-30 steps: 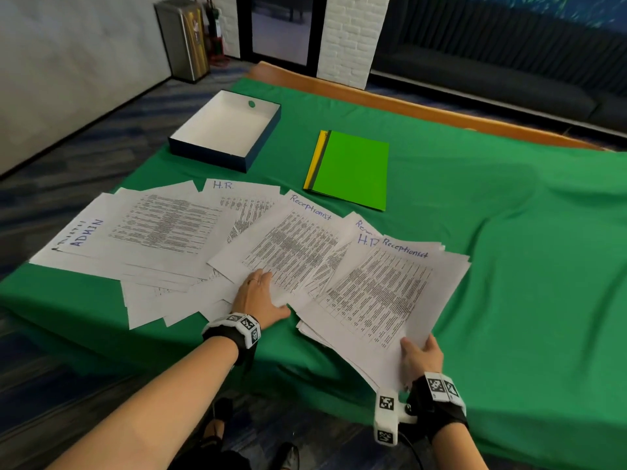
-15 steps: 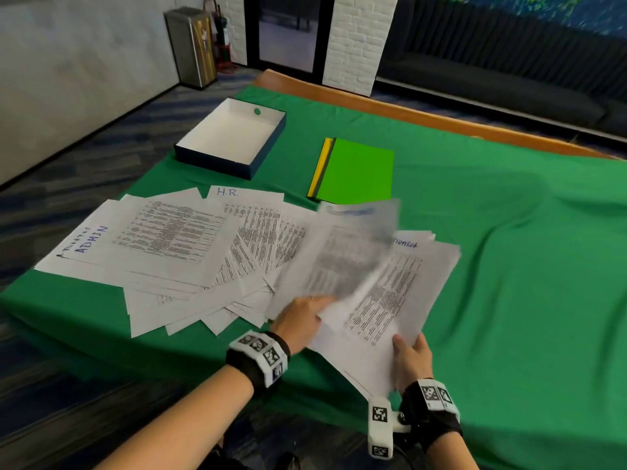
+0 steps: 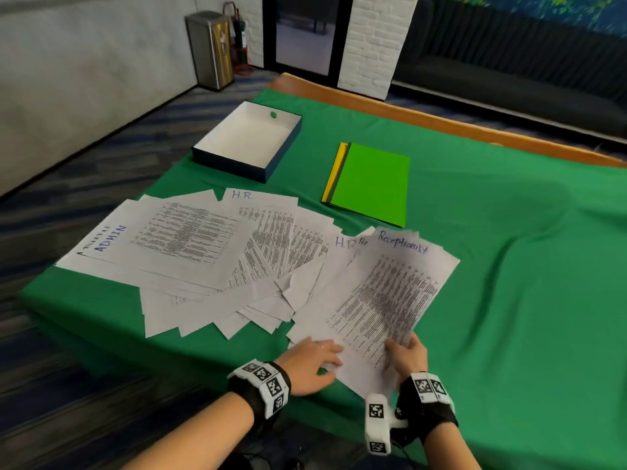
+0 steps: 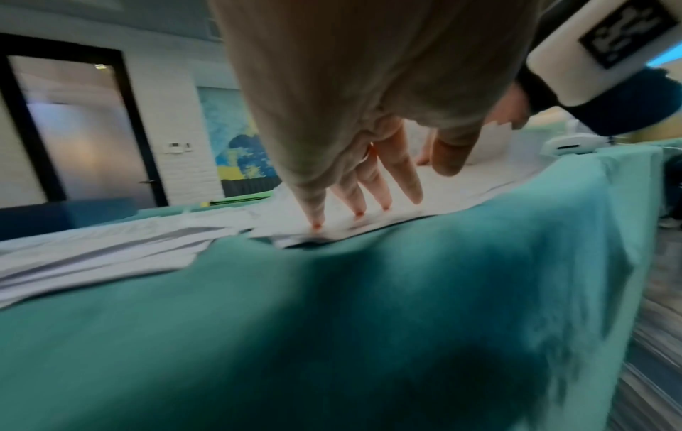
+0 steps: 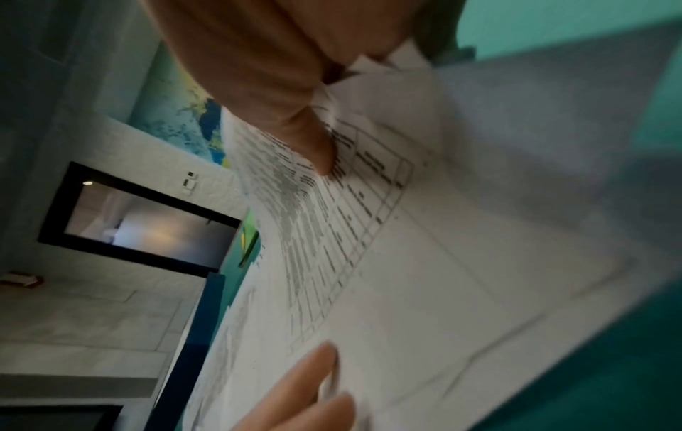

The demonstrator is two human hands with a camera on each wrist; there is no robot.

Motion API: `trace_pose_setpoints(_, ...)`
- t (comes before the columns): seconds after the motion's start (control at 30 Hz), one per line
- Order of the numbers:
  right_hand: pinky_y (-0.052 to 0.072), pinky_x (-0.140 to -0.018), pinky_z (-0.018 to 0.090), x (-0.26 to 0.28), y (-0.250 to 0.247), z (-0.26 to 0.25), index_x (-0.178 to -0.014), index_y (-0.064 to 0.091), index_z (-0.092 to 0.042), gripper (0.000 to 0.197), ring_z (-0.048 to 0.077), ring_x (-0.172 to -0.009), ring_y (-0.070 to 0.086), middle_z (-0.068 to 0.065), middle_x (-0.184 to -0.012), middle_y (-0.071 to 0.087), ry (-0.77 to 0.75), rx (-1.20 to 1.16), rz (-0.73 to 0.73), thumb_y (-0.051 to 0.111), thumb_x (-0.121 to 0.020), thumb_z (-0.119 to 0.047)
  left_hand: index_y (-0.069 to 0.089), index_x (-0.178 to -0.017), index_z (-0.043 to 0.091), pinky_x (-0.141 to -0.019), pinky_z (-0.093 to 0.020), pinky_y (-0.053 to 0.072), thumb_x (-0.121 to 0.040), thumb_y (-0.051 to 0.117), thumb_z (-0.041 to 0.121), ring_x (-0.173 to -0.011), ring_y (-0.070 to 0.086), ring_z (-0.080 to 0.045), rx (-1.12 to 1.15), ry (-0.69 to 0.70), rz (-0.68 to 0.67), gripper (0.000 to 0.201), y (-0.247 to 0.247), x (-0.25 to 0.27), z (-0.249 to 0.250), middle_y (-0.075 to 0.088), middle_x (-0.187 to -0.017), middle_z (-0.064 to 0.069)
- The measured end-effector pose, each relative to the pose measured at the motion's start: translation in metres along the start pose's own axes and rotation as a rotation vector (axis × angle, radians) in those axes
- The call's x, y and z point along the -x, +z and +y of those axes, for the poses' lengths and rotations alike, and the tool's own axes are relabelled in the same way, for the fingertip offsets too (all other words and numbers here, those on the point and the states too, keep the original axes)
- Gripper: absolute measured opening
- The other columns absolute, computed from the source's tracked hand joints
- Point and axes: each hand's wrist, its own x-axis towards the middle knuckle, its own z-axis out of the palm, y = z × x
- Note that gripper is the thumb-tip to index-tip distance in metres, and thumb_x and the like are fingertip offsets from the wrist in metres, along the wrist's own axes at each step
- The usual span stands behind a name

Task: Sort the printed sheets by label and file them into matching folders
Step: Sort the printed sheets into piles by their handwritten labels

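Right hand (image 3: 405, 359) grips the Receptionist stack (image 3: 386, 293) at the desk's near edge; left hand (image 3: 310, 362), grip released, presses flat. Overhanging sheets could slide off, judging by the loose fan.

Printed sheets (image 3: 210, 252) are lying fanned across the near left of the surface (image 3: 509, 266). A box (image 3: 249, 144) is sitting behind them at the far left, with the folders (image 3: 369, 183) stacked to its right. Both hands are resting at the near edge.
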Motion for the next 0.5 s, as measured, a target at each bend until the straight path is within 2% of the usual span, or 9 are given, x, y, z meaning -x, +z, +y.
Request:
trace_pose_setpoints(0.1, 0.045, -0.093, 0.035, 0.005, 0.002, -0.007, -0.11, 0.059, -0.004, 0.024, 0.023, -0.095, 0.059, 0.012, -0.108, 0.063, -0.118, -0.053, 0.072, 0.053, -0.088, 0.005, 0.059, -0.123, 0.026, -0.115, -0.031, 0.026, -0.092, 0.049, 0.026, -0.132, 0.037, -0.004, 0.163, -0.09, 0.149, 0.033, -0.015, 0.014, -0.027, 0.045, -0.141, 0.015)
trace_pose_setpoints(0.17, 0.044, -0.098, 0.038, 0.008, 0.006, -0.011, -0.109, 0.061, -0.005, 0.024, 0.022, -0.098, 0.059, 0.012, -0.109, 0.065, -0.168, -0.06, 0.084, 0.053, -0.088, 0.005, 0.062, -0.119, 0.025, -0.109, -0.028, 0.035, -0.092, 0.052, 0.024, -0.121, 0.049, -0.004, 0.248, -0.148, 0.277, 0.028, -0.032, 0.026, -0.046, 0.054, -0.131, 0.012)
trace_pose_setpoints(0.23, 0.044, -0.098, 0.038, 0.011, 0.011, -0.015, -0.104, 0.062, -0.01, 0.024, 0.021, -0.096, 0.059, 0.012, -0.109, 0.065, -0.176, -0.069, 0.084, 0.053, -0.088, 0.006, 0.064, -0.115, 0.022, -0.105, -0.025, 0.039, -0.091, 0.055, 0.018, -0.113, 0.054, -0.007, 0.281, -0.233, 0.404, 0.026, -0.051, 0.039, -0.067, 0.058, -0.125, 0.008)
trace_pose_setpoints(0.3, 0.042, -0.092, 0.029, 0.015, 0.018, -0.018, -0.105, 0.061, -0.006, 0.023, 0.021, -0.095, 0.057, 0.014, -0.113, 0.064, -0.141, -0.095, 0.086, 0.052, -0.088, 0.006, 0.065, -0.113, 0.016, -0.104, -0.027, 0.04, -0.089, 0.057, 0.012, -0.112, 0.056, -0.013, 0.302, -0.349, 0.557, 0.025, -0.07, 0.054, -0.092, 0.06, -0.122, 0.001)
trace_pose_setpoints(0.37, 0.041, -0.084, 0.02, 0.02, 0.025, -0.02, -0.118, 0.056, 0.004, 0.029, 0.022, -0.099, 0.055, 0.014, -0.116, 0.06, -0.113, -0.134, 0.092, 0.05, -0.09, 0.007, 0.064, -0.112, 0.012, -0.101, -0.031, 0.041, -0.088, 0.058, 0.01, -0.113, 0.055, -0.021, 0.279, -0.502, 0.707, 0.025, -0.09, 0.068, -0.118, 0.059, -0.122, -0.006)
trace_pose_setpoints(0.43, 0.041, -0.079, 0.013, 0.022, 0.039, -0.02, -0.124, 0.05, 0.008, 0.034, 0.019, -0.099, 0.05, 0.013, -0.115, 0.057, -0.077, -0.174, 0.055, 0.049, -0.091, 0.007, 0.061, -0.116, 0.006, -0.102, -0.036, 0.039, -0.087, 0.06, 0.012, -0.117, 0.05, -0.029, 0.263, -0.725, 0.819, 0.029, -0.111, 0.083, -0.149, 0.053, -0.127, -0.015)
trace_pose_setpoints(0.5, 0.04, -0.086, 0.021, 0.02, 0.053, -0.015, -0.122, 0.051, 0.008, 0.032, 0.02, -0.096, 0.052, 0.014, -0.116, 0.058, -0.029, -0.122, 0.077, 0.051, -0.09, 0.006, 0.052, -0.125, -0.004, -0.102, -0.04, 0.036, -0.086, 0.062, 0.018, -0.122, 0.044, -0.035, 0.316, -0.978, 0.841, 0.045, -0.13, 0.094, -0.177, 0.044, -0.133, -0.024)
